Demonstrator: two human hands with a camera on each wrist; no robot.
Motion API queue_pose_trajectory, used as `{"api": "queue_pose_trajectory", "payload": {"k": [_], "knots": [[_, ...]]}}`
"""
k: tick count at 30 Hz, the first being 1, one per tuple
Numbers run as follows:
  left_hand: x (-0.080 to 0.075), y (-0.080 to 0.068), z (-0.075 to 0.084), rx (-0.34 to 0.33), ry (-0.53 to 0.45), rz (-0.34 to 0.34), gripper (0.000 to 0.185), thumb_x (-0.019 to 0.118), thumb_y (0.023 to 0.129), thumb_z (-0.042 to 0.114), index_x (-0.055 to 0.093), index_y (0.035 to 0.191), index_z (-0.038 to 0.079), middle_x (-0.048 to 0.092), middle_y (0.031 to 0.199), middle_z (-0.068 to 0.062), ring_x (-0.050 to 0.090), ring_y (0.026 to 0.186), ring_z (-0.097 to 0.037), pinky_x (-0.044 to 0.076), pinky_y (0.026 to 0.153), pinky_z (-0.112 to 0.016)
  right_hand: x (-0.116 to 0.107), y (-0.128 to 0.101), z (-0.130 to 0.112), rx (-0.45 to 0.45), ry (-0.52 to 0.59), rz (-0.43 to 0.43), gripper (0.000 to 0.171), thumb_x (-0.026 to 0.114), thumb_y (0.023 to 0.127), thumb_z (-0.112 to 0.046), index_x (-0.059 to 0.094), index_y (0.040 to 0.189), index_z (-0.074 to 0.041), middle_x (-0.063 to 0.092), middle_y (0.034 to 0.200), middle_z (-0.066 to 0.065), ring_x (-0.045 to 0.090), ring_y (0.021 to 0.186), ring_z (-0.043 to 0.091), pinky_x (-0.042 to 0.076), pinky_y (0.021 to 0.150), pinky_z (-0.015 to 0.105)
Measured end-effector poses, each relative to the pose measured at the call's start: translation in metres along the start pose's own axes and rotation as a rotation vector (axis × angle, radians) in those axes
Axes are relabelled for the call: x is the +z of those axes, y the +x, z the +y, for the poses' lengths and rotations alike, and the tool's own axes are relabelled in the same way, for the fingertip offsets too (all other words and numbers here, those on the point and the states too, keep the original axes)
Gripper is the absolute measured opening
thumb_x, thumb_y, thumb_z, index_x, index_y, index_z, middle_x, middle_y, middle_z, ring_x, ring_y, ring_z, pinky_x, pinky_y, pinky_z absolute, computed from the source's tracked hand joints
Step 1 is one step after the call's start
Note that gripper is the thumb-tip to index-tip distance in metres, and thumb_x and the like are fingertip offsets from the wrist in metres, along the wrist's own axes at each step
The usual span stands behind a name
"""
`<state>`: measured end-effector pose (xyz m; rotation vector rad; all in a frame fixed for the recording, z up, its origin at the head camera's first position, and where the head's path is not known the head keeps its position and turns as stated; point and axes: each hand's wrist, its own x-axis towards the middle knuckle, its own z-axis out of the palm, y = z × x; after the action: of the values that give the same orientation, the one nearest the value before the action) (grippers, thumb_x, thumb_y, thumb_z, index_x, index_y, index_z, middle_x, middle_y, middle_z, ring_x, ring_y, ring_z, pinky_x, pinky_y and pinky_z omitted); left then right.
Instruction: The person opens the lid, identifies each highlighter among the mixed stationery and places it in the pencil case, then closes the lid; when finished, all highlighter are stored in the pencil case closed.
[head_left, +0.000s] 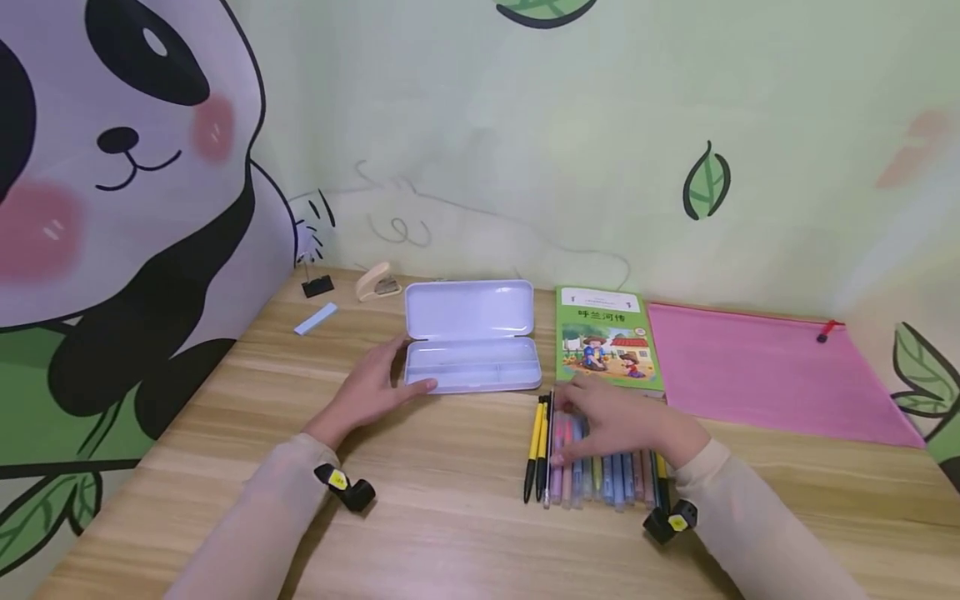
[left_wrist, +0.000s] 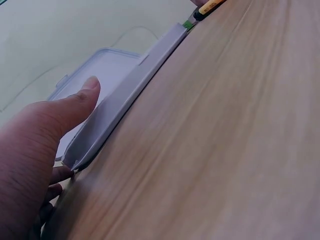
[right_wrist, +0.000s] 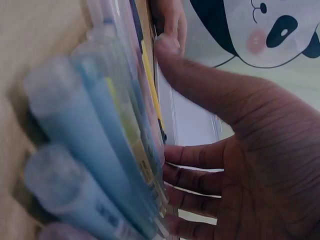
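An open white pencil case (head_left: pixel 472 377) lies with its lid raised; its bottom tray has divided compartments. At its left end is my left hand (head_left: pixel 372 385), thumb stretched along the front edge, fingers beside the end. The left wrist view shows that thumb (left_wrist: pixel 75 110) over the case wall (left_wrist: pixel 125 95). My right hand (head_left: pixel 618 421) spans the row of pens and highlighters (head_left: pixel 597 483), partly covering them. In the right wrist view, its fingers (right_wrist: pixel 195 156) are extended against the far ends of the blue highlighters (right_wrist: pixel 75 115), the thumb held apart. Yellow-and-black pens (head_left: pixel 534 450) lie at the row's left.
A green picture book (head_left: pixel 607 337) lies behind the pens, beside a pink zip pouch (head_left: pixel 780 367). At the back left are a black binder clip (head_left: pixel 317 286), a beige stapler (head_left: pixel 377 283) and a light blue strip (head_left: pixel 316 318). A panda-patterned wall (head_left: pixel 480 167) borders the table.
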<state>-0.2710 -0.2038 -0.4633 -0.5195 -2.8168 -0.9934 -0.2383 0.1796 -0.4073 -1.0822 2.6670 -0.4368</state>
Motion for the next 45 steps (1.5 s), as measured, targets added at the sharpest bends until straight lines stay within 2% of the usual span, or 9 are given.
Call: {"api": "queue_pose_trajectory", "payload": {"k": [5,14,17,20,23,25,30,39,45], "knots": [[-0.001,0.001,0.002,0.003,0.009,-0.001,0.102,0.069,0.085,0.065,0.029,0.158,0.007,0.038,0.158,-0.017,0.034,0.144,-0.037,0.028,0.117,-0.055,-0.001,-0.001,-0.003,0.006,-0.012,0.017,0.071,0.075,0.079,-0.065,0.061,0.122,-0.011,0.05,0.106,-0.002,0.048,0.09,0.014,0.048,0.075,0.032],[-0.002,0.0,0.0,0.002,0.021,-0.003,0.103,0.069,0.085,0.066,0.028,0.158,0.007,0.038,0.158,-0.016,0.035,0.144,-0.036,0.028,0.117,-0.055,0.002,0.002,0.008,-0.009,0.02,0.056,0.069,0.074,0.083,-0.062,0.059,0.13,-0.014,0.057,0.112,-0.005,0.053,0.1,0.012,0.051,0.088,0.037],[0.0,0.0,0.0,0.002,0.023,-0.004,0.103,0.069,0.085,0.066,0.027,0.159,0.008,0.037,0.158,-0.016,0.034,0.144,-0.036,0.028,0.117,-0.055,0.001,0.0,0.01,-0.041,0.019,0.056,0.058,0.073,0.085,-0.058,0.062,0.127,-0.02,0.058,0.114,-0.005,0.054,0.103,0.015,0.05,0.089,0.04],[0.0,-0.001,0.0,-0.003,0.024,-0.006,0.103,0.068,0.085,0.067,0.027,0.159,0.008,0.037,0.158,-0.016,0.034,0.144,-0.036,0.028,0.117,-0.055,0.0,-0.001,0.012,-0.089,0.016,0.054,0.04,0.071,0.09,-0.05,0.065,0.121,-0.026,0.057,0.116,-0.005,0.054,0.104,0.016,0.05,0.09,0.042],[-0.001,-0.001,0.001,-0.008,0.022,-0.011,0.104,0.067,0.085,0.068,0.027,0.159,0.007,0.037,0.158,-0.016,0.034,0.144,-0.036,0.028,0.117,-0.055,0.001,0.0,0.016,-0.135,0.031,0.066,0.024,0.067,0.097,-0.038,0.068,0.117,-0.025,0.059,0.116,-0.005,0.056,0.106,0.016,0.051,0.093,0.042],[-0.001,0.0,0.002,-0.009,0.02,-0.012,0.104,0.066,0.085,0.069,0.027,0.159,0.007,0.037,0.158,-0.016,0.034,0.144,-0.036,0.028,0.117,-0.055,0.001,0.002,0.02,-0.154,0.03,0.078,0.017,0.064,0.1,-0.024,0.07,0.116,-0.023,0.06,0.115,-0.005,0.057,0.107,0.015,0.052,0.094,0.041],[-0.002,-0.001,0.001,-0.009,0.022,-0.011,0.104,0.066,0.085,0.069,0.027,0.159,0.008,0.037,0.158,-0.016,0.035,0.144,-0.036,0.029,0.117,-0.055,0.001,0.003,0.023,-0.154,-0.013,0.103,0.031,0.059,0.097,0.002,0.072,0.117,-0.017,0.063,0.114,-0.003,0.06,0.106,0.016,0.054,0.093,0.039],[-0.001,-0.003,-0.001,-0.028,0.032,-0.013,0.105,0.067,0.084,0.069,0.026,0.159,0.008,0.036,0.159,-0.016,0.034,0.145,-0.036,0.028,0.117,-0.055,0.0,0.003,0.024,-0.167,-0.145,0.164,0.039,0.068,0.086,0.009,0.073,0.119,-0.012,0.064,0.112,0.002,0.064,0.1,0.02,0.057,0.088,0.037],[-0.001,-0.002,-0.001,-0.019,0.031,-0.014,0.107,0.066,0.084,0.071,0.025,0.16,0.008,0.035,0.159,-0.015,0.033,0.145,-0.035,0.027,0.117,-0.054,0.0,0.003,0.024,-0.156,-0.185,0.169,0.034,0.071,0.088,0.004,0.073,0.118,-0.012,0.064,0.113,0.004,0.065,0.101,0.021,0.057,0.087,0.038]]}}
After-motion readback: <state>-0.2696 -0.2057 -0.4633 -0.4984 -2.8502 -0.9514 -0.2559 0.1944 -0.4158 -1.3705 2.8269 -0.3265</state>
